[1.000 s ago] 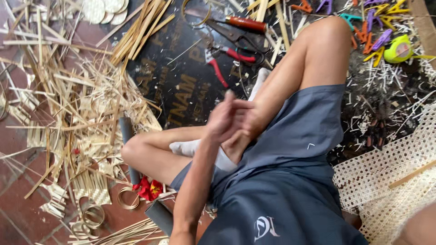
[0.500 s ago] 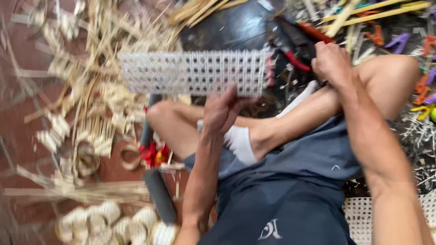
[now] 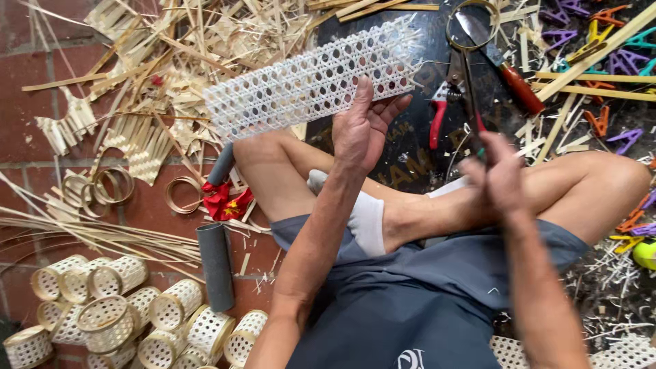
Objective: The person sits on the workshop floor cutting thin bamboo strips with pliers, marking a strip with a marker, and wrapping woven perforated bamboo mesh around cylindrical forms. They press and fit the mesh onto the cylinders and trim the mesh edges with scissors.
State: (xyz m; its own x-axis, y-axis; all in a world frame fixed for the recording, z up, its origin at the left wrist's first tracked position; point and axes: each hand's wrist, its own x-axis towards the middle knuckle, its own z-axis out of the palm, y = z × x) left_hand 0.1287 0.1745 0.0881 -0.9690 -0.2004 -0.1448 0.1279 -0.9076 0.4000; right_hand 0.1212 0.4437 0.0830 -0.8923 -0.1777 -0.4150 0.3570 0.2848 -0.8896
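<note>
I sit cross-legged on the floor. My left hand (image 3: 362, 130) holds up a long white woven mesh strip (image 3: 311, 78) by its lower edge, thumb behind it and fingers spread. My right hand (image 3: 497, 179) is closed, slightly blurred, around the lower end of a pair of long dark scissors (image 3: 467, 82), whose ring handle lies over the black mat (image 3: 403, 164). Red-handled pliers (image 3: 437, 119) lie just left of the scissors, and a knife with a reddish handle (image 3: 519, 85) lies to their right.
Bamboo strips and shavings (image 3: 143, 82) cover the floor at the left. Several small woven cylinders (image 3: 123, 307) sit at the lower left beside a grey tube (image 3: 215, 263). Thin rings (image 3: 109, 186), a red flag (image 3: 225, 201), coloured clips (image 3: 615, 58) and woven sheet (image 3: 615, 352) lie around.
My left hand has raised the mesh strip and tilted it. My right hand reached out to the tools on the mat and has drawn back, closed on the scissors.
</note>
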